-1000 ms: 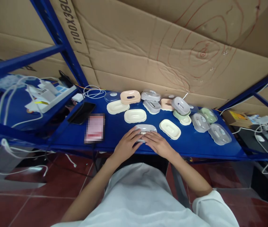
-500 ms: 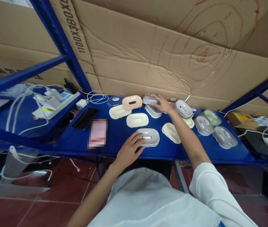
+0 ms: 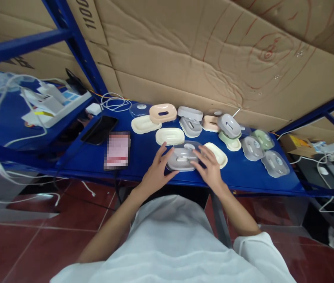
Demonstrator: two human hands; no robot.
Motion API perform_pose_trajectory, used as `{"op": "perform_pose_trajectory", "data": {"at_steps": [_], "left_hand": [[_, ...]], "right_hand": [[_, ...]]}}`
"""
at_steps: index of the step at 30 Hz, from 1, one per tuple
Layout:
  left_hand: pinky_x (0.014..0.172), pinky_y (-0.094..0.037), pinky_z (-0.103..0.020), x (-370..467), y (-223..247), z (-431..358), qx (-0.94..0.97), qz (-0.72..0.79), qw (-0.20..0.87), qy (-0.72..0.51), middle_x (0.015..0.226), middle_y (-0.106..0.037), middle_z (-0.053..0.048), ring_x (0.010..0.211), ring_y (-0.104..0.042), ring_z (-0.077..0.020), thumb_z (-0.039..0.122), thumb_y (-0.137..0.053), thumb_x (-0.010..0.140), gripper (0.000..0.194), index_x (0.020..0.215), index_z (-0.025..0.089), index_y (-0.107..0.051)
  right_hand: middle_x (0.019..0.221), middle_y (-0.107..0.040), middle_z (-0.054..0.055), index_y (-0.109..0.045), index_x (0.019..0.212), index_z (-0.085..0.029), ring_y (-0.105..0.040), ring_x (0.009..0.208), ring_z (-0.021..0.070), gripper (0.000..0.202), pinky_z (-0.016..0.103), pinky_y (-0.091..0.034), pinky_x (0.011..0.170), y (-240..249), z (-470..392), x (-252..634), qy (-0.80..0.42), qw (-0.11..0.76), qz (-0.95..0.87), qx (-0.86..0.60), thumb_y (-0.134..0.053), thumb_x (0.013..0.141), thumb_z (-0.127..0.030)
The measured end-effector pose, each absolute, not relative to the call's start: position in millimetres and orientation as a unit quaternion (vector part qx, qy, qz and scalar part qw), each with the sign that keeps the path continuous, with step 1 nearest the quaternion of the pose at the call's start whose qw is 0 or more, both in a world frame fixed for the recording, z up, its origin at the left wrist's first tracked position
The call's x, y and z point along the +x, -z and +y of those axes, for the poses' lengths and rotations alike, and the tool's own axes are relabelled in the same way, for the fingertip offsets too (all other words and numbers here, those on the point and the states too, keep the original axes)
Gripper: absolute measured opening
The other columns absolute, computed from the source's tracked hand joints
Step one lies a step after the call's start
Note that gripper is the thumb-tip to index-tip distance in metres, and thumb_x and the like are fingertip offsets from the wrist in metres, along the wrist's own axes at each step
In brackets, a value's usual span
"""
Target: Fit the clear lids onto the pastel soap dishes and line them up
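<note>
A grey oval soap dish (image 3: 181, 165) lies near the table's front edge, with a clear lid (image 3: 189, 147) bearing a round label over it. My left hand (image 3: 156, 173) curves round the left end of the dish, thumb in front and fingers behind. On the other side my right hand (image 3: 210, 167) grips the right end of the clear lid. Whether the lid is fully seated cannot be made out. Just behind is a cream tray (image 3: 170, 136); another cream tray (image 3: 220, 156) lies beside my right hand, partly hidden by it.
Peach (image 3: 163, 113) and grey dish parts (image 3: 190, 127) stand along the cardboard wall (image 3: 161, 55). Lidded dishes (image 3: 275, 164) are at the right. A phone (image 3: 117, 150), a dark phone (image 3: 100, 129), cables (image 3: 115, 102) and a power strip (image 3: 56, 108) lie to the left.
My right hand has come from the back row to the front dish, bringing the clear lid over it. A grey part at the back is now uncovered. The view has shifted slightly.
</note>
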State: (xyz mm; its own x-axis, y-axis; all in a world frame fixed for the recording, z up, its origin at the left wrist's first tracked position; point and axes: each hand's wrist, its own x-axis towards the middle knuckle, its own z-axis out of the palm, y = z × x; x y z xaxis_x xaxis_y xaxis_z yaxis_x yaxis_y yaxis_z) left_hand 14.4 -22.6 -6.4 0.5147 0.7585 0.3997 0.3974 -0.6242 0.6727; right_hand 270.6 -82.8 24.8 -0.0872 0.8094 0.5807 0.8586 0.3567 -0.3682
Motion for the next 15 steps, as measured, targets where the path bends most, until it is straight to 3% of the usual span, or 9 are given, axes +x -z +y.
{"op": "perform_pose_trajectory", "data": {"at_steps": [4, 10, 15], "left_hand": [[0.127, -0.042, -0.052, 13.6, 9.4, -18.9, 0.837, 0.332, 0.264, -0.345, 0.172, -0.036, -0.014, 0.159, -0.040, -0.0319, 0.036, -0.073, 0.098, 0.081, 0.167, 0.033, -0.031], [0.126, -0.045, -0.053, 12.0, 17.3, -16.5, 0.825, 0.342, 0.267, -0.361, 0.164, -0.049, -0.014, 0.151, -0.052, -0.0304, 0.039, -0.076, 0.096, 0.061, 0.152, 0.028, -0.053], [0.123, -0.048, -0.052, 12.7, 19.7, -15.9, 0.821, 0.354, 0.260, -0.365, 0.160, -0.053, -0.015, 0.147, -0.056, -0.0309, 0.040, -0.079, 0.093, 0.058, 0.145, 0.025, -0.057]], "right_hand": [[0.154, -0.060, 0.010, -0.058, 0.155, -0.036, -0.053, 0.148, 0.0319, 0.051, 0.058, -0.048, 0.123, -5.6, -99.3, 255.3, 0.004, 0.358, -0.746, -0.562, -0.066, 0.104, -0.037], [0.165, -0.050, 0.007, -0.044, 0.164, -0.039, -0.042, 0.157, 0.0334, 0.067, 0.059, -0.046, 0.126, -1.9, -103.9, 250.7, 0.029, 0.308, -0.782, -0.540, -0.067, 0.102, -0.026], [0.160, -0.056, 0.007, -0.050, 0.161, -0.038, -0.045, 0.155, 0.0304, 0.059, 0.055, -0.049, 0.124, -4.5, -105.9, 249.5, 0.039, 0.315, -0.782, -0.536, -0.063, 0.105, -0.023]]}}
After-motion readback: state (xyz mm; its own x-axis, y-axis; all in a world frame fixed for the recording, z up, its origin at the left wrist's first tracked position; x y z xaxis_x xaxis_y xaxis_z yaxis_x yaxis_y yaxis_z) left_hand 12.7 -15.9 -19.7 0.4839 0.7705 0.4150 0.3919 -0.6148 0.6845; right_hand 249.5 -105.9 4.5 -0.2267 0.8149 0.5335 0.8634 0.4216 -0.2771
